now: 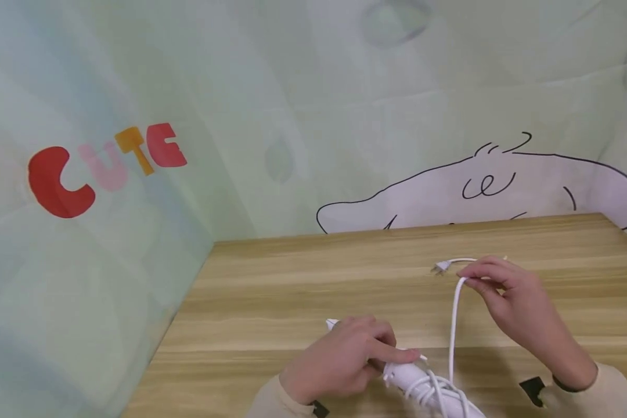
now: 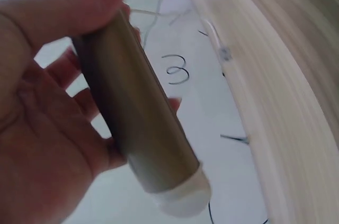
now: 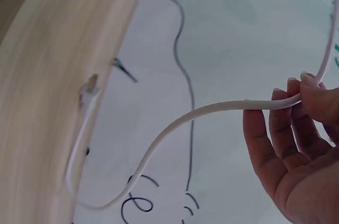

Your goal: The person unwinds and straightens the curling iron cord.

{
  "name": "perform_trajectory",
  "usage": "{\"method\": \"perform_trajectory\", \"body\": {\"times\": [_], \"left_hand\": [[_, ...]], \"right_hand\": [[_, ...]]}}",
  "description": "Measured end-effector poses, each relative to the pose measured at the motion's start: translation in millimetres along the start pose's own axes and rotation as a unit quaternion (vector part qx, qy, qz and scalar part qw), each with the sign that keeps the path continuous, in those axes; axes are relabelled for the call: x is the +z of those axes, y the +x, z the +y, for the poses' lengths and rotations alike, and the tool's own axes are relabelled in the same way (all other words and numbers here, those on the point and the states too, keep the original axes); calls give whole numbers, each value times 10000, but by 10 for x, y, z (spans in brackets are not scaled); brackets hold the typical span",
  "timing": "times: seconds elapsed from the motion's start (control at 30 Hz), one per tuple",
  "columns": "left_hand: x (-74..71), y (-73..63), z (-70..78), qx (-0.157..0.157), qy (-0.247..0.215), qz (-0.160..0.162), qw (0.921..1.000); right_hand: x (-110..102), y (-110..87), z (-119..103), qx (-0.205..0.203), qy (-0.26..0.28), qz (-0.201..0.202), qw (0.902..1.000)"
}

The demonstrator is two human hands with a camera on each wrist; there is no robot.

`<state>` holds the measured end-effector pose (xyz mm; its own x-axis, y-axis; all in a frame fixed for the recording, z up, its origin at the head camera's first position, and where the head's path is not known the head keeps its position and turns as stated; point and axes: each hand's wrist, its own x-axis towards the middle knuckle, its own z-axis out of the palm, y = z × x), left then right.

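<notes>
My left hand (image 1: 345, 357) grips a hair styling iron by its brown barrel (image 2: 135, 107), with the thumb laid along the top end. A white tip (image 2: 185, 197) pokes out past the fingers. Toward the front edge of the head view lies the iron's white handle (image 1: 407, 376), with loops of white cord (image 1: 428, 395) wound around it. My right hand (image 1: 517, 302) pinches the cord between thumb and fingers, and a stretch (image 1: 453, 331) hangs from there down to the handle. The cord's free end, with its two-prong plug (image 1: 441, 266), rests on the table beyond the right hand.
The wood-grain table (image 1: 271, 278) extends back to a pale curtain-like backdrop (image 1: 271, 168). A cartoon outline (image 1: 480, 191) is drawn on the backdrop behind the table, and coloured letters (image 1: 60, 183) are on the left side. Dark pieces (image 1: 533, 390) show at the sleeves.
</notes>
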<state>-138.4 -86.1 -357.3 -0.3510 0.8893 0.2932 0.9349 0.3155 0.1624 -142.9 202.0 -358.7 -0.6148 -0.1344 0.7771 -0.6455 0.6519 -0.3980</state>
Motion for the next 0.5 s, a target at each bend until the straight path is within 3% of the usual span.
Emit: {"method": "perform_trajectory", "body": {"times": [0.07, 0.13, 0.2, 0.27, 0.37, 0.5], "left_hand": [[-23, -6, -4, 169, -564, 127, 9982], [-61, -18, 0, 95, -1204, 269, 9923], [-103, -28, 5, -104, -1847, 551, 9812], [-148, -40, 9, -423, -2333, 948, 9668], [-209, -60, 4, -1047, -2867, 1532, 9399], [-277, -72, -26, -1965, -2835, 2250, 9113]], "right_hand": [[47, -18, 92, -177, -276, 24, 9995], [107, -47, 175, -421, -596, -52, 9973], [171, -85, 235, -635, -884, -225, 9938], [230, -136, 271, -745, -1088, -518, 9899], [299, -226, 256, -438, -1207, -1115, 9854], [374, -295, 183, 131, -1286, -1950, 9722]]}}
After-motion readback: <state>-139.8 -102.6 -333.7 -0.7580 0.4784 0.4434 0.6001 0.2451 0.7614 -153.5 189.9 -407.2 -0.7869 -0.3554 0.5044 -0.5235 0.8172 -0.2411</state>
